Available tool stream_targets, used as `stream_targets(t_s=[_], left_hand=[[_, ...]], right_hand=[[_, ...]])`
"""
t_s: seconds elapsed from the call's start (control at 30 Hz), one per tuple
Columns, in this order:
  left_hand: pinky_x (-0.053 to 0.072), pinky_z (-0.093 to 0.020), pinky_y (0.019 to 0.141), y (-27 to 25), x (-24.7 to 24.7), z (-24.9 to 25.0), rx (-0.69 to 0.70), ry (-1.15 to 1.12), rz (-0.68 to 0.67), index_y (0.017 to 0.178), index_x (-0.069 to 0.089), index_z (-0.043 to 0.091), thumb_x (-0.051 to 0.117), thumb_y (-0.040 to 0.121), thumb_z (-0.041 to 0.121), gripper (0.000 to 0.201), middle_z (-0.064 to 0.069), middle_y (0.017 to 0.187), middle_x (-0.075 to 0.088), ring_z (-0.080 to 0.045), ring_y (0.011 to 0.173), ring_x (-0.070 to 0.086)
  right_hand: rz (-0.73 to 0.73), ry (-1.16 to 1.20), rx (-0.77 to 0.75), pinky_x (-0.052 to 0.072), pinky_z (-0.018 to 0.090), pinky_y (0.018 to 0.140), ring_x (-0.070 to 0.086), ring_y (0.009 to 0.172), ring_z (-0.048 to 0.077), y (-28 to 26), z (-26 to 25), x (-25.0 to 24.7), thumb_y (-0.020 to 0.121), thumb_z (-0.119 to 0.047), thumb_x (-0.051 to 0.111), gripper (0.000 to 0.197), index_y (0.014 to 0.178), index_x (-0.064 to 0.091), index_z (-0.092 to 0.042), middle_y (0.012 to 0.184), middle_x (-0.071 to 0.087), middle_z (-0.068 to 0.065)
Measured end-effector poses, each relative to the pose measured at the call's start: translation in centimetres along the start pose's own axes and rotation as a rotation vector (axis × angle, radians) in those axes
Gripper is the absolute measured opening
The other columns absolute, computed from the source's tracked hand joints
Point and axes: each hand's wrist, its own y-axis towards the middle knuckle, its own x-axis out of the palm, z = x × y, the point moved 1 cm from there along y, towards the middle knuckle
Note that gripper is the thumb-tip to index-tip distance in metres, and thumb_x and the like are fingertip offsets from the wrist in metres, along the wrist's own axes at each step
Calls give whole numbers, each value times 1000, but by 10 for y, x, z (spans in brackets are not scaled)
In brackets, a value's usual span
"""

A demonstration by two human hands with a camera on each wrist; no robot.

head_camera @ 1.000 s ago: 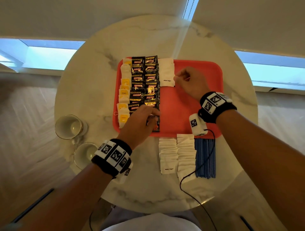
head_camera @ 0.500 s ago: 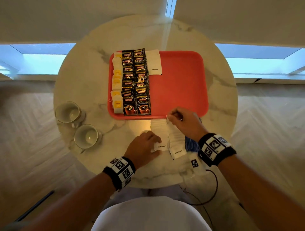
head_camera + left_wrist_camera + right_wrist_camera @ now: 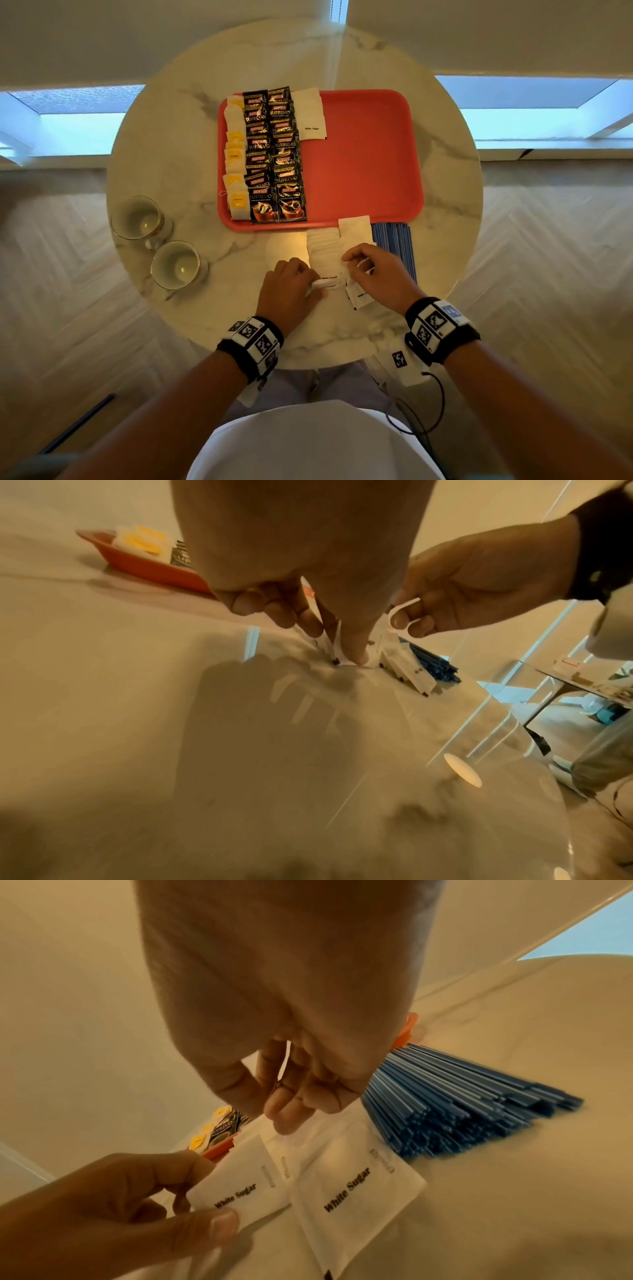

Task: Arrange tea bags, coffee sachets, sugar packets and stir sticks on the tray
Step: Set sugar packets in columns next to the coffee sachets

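Observation:
A red tray (image 3: 370,164) holds a column of tea bags (image 3: 235,164), two columns of black coffee sachets (image 3: 275,154) and a small pile of white sugar packets (image 3: 310,114). In front of the tray, two overlapping rows of sugar packets (image 3: 325,248) lie on the table beside blue stir sticks (image 3: 394,240). My left hand (image 3: 310,284) pinches the nearest packet (image 3: 240,1185) of the left row between thumb and fingers. My right hand (image 3: 356,269) has its fingers curled on a bent sugar packet (image 3: 400,615) just above the right row.
Two glass cups (image 3: 137,219) (image 3: 176,265) stand at the left of the round marble table (image 3: 178,137). The right half of the tray is bare red. The table's front edge is close behind my wrists.
Both hands left the tray and came back to the sugar rows at the front of the table. The left now pinches a packet and the right holds another.

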Motion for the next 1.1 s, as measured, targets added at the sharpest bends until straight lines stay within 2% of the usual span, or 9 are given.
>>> stream_targets(t_s=[0.07, 0.13, 0.2, 0.3, 0.5, 0.67, 0.87, 1.0, 1.1], left_hand=[[43, -37, 72, -1, -7, -2, 9, -43, 31, 101, 73, 22, 69, 84, 48, 31, 2, 102, 59, -23, 94, 52], [44, -38, 73, -1, -16, -1, 37, -111, 61, 102, 73, 20, 68, 84, 47, 33, 2, 102, 58, -22, 93, 51], [46, -39, 75, 2, -24, 2, 79, -152, 74, 103, 73, 18, 70, 84, 45, 33, 1, 102, 59, -22, 93, 52], [46, -38, 76, 11, -26, 7, 75, -145, 61, 109, 68, 19, 72, 84, 45, 36, 2, 106, 57, -21, 96, 52], [41, -36, 83, 13, -12, 9, -23, -34, -11, 119, 57, 27, 74, 79, 47, 47, 4, 118, 55, -22, 108, 49], [40, -36, 84, 13, -8, 7, -75, -4, -15, 113, 59, 30, 69, 82, 52, 40, 7, 115, 57, -21, 109, 50], [38, -37, 84, 13, -9, 8, -108, 3, -153, 117, 63, 28, 53, 93, 54, 36, 4, 108, 62, -22, 105, 54], [43, -36, 81, 7, -17, 2, -59, -150, -169, 113, 65, 24, 51, 98, 46, 30, 2, 100, 59, -21, 95, 54], [47, -32, 75, 11, -35, -2, -60, -298, -137, 106, 64, 21, 53, 99, 42, 24, 2, 94, 63, -17, 88, 59]], right_hand=[[-65, -8, -52, 49, 15, 76, 60, 82, 8, -2, 0, 1, 84, -5, 68, 32, 111, 67, -21, 106, 62, -3], [-128, -43, -108, 50, 17, 81, 60, 89, 9, -2, 0, 4, 84, -12, 73, 35, 117, 66, -22, 111, 61, -4], [-132, -61, -149, 51, 22, 80, 61, 90, 12, -2, -2, 8, 90, -23, 73, 24, 113, 68, -21, 107, 64, -3], [-89, -82, -174, 50, 27, 76, 60, 86, 14, 2, -5, 8, 97, -26, 65, 13, 104, 69, -17, 94, 66, -2], [3, -39, -75, 45, 15, 70, 60, 78, 5, 6, -4, -2, 99, -30, 61, 14, 105, 69, -19, 89, 68, -8], [9, -69, -52, 41, 10, 65, 58, 72, 1, 8, -1, -5, 99, -33, 60, 15, 104, 68, -22, 84, 67, -10], [20, -66, -21, 41, 10, 61, 54, 64, -4, 10, -3, -5, 99, -30, 60, 13, 105, 66, -20, 74, 61, -13], [32, -3, 3, 51, 18, 68, 65, 76, 9, 18, -6, -10, 98, -26, 60, 13, 111, 63, -23, 86, 69, -5], [56, 41, -8, 51, 15, 72, 68, 81, 7, 30, -13, -18, 98, -23, 61, 14, 113, 61, -22, 92, 70, -5]])
